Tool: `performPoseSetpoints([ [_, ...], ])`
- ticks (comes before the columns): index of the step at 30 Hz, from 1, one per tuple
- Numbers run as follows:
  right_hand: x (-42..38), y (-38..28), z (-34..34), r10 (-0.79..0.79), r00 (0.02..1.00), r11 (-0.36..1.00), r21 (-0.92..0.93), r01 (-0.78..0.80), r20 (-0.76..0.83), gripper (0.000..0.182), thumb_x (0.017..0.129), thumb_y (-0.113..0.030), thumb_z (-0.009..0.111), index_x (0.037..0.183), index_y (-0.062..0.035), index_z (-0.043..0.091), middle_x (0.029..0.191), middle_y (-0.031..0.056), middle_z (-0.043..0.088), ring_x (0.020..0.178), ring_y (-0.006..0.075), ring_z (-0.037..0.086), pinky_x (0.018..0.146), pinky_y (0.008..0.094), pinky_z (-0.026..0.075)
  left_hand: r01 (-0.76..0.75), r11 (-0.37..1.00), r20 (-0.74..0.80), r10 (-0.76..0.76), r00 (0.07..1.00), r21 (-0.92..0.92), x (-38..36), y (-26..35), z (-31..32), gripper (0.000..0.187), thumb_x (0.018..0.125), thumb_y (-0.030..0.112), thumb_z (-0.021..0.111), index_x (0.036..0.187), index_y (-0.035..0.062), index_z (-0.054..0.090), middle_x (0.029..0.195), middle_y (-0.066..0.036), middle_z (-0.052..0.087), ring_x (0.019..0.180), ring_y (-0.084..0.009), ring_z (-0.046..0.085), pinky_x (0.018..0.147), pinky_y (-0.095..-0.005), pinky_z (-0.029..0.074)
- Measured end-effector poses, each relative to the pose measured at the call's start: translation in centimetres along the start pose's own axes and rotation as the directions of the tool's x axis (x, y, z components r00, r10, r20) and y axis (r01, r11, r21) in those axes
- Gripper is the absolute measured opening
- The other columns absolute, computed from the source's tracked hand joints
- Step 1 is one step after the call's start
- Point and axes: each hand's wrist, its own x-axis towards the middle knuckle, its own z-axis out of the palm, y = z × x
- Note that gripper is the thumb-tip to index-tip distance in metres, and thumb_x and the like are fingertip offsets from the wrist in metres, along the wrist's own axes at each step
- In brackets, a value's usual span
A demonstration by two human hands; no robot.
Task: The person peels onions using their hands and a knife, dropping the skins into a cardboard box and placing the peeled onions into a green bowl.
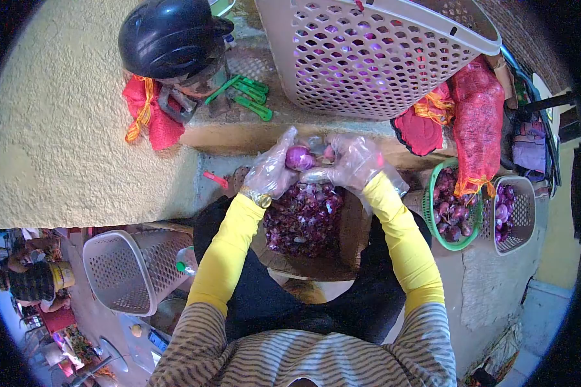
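Both my hands wear clear plastic gloves and meet above a cardboard box [350, 248] filled with purple onion skins [303, 219]. My left hand [271, 169] has its fingers round a peeled-looking purple onion [299, 158]. My right hand [355, 161] is closed just right of that onion, with a small pinkish piece at its fingertips that I cannot make out clearly. The onion sits between the two hands.
A large perforated basket [374, 58] stands on the ledge ahead, beside a black helmet [168, 39] and green peelers [255, 106]. Rightward are a red mesh sack [478, 119], a green basket [426, 209] and a grey basket [531, 200]. An empty-looking basket [119, 271] lies left.
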Motion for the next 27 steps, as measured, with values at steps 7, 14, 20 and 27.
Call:
performPoseSetpoints([
  [7, 0.0, 0.6, 1.1, -0.086, 0.993, 0.996, -0.034, 0.084, -0.08, 0.072, 0.055, -0.072, 0.084, 0.079, -0.0065, 0.067, 0.069, 0.0116, 0.067, 0.063, 0.0307, 0.066, 0.06, 0.0416, 0.052, 0.087, 0.996, 0.026, -0.087, 0.996, 0.009, -0.7, -0.1, 1.2, 0.053, 0.098, 0.052, 0.058, 0.119, 0.0036, 0.063, 0.108, -0.012, 0.069, 0.092, -0.0193, 0.068, 0.08, -0.0343, 0.06],
  [14, 0.2, 0.5, 1.4, -0.083, 0.995, 0.995, -0.054, 0.08, -0.063, 0.069, 0.057, -0.072, 0.084, 0.079, -0.0075, 0.069, 0.068, 0.0119, 0.067, 0.063, 0.0313, 0.066, 0.06, 0.0424, 0.052, 0.078, 0.996, 0.019, -0.079, 0.997, 0.035, -1.1, 0.3, 1.9, 0.058, 0.101, 0.052, 0.053, 0.127, 0.0013, 0.058, 0.11, -0.01, 0.069, 0.092, -0.0174, 0.067, 0.078, -0.0305, 0.059],
  [20, 0.3, 0.2, 0.9, -0.003, 0.998, 1.0, -0.004, 0.003, 0.069, 0.072, 0.066, -0.077, 0.074, 0.09, -0.0084, 0.071, 0.08, 0.014, 0.071, 0.074, 0.0361, 0.069, 0.07, 0.0467, 0.054, 0.073, 0.997, 0.04, -0.074, 0.996, 0.023, -0.7, 0.1, 1.3, 0.057, 0.1, 0.052, 0.054, 0.125, 0.0004, 0.059, 0.11, -0.01, 0.069, 0.093, -0.018, 0.067, 0.081, -0.0325, 0.057],
  [27, 0.4, 0.3, 0.8, 0.035, 0.991, 0.999, 0.012, -0.037, 0.131, 0.069, 0.068, -0.075, 0.074, 0.088, -0.0097, 0.074, 0.075, 0.0156, 0.069, 0.071, 0.0379, 0.067, 0.068, 0.0481, 0.053, 0.075, 0.995, 0.031, -0.074, 0.997, -0.067, -0.6, 0.0, 1.4, 0.045, 0.102, 0.046, 0.056, 0.11, 0.0027, 0.064, 0.107, -0.011, 0.068, 0.09, -0.0201, 0.066, 0.082, -0.0358, 0.057],
])
